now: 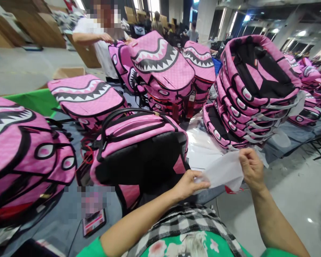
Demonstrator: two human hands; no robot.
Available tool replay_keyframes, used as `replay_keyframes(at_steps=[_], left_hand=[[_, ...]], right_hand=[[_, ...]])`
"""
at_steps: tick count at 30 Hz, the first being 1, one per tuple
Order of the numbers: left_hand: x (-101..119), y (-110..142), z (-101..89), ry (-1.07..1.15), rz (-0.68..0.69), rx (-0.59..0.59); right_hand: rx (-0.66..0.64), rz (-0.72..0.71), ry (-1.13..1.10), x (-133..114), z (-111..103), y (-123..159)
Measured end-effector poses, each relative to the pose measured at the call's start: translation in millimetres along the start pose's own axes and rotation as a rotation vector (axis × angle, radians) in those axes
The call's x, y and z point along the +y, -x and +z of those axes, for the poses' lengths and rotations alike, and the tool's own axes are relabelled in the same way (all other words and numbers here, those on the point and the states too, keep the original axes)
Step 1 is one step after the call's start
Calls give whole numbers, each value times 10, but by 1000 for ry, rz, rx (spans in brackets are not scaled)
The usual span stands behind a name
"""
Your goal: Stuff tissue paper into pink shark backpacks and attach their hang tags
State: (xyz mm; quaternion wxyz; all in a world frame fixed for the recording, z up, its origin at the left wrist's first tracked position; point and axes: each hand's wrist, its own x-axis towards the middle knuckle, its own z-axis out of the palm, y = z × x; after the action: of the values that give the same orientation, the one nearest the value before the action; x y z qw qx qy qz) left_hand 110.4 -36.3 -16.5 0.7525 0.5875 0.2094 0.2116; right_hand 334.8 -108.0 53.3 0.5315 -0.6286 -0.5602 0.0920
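Observation:
A white translucent sheet (224,172), thin like tissue or soft plastic, is stretched between my two hands in front of my body. My left hand (191,184) pinches its left end between thumb and fingers. At the upper right corner, my right hand (251,168) grips the sheet with curled fingers. Just beyond my left forearm a pink backpack (144,142) with black trim lies with its black back panel toward me and its handle upward. A red tag hangs below the sheet, partly hidden.
Several flattened pink backpacks are stacked (238,107) at the right, with clear plastic strips hanging off. More shark-mouth backpacks (163,64) stand at the back and left. A phone (94,222) lies on the grey-blue table cover (59,210). Across the table a person (103,43) handles a backpack.

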Motion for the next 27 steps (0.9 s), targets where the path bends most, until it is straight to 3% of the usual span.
replay_keyframes(at_steps=[2,5,8,10,13,16,21,27], left_hand=[[86,202,-29,-82,51,143],[330,475,-100,-523,281,341],[619,667,-165,-1055,534,297],[787,772,-210,-1260,616,217],[984,963,-277,-1397,664,259],[1147,1189,-339,-1332,600,364],[1447,1417,-545,-801,417,561],[1936,1332,-1089,-329,307,752]], right_hand=[[90,17,74,30,-131,-58],[-32,-122,295,-138,-163,-178],[-306,-591,342,-540,99,-299],[-489,-879,280,-805,370,-363],[-600,-1022,103,-1023,734,-458],[-647,-903,-16,-1041,933,-605],[-669,-733,-11,-1140,1103,-1013],[-698,-714,17,-1562,1594,-1693]])
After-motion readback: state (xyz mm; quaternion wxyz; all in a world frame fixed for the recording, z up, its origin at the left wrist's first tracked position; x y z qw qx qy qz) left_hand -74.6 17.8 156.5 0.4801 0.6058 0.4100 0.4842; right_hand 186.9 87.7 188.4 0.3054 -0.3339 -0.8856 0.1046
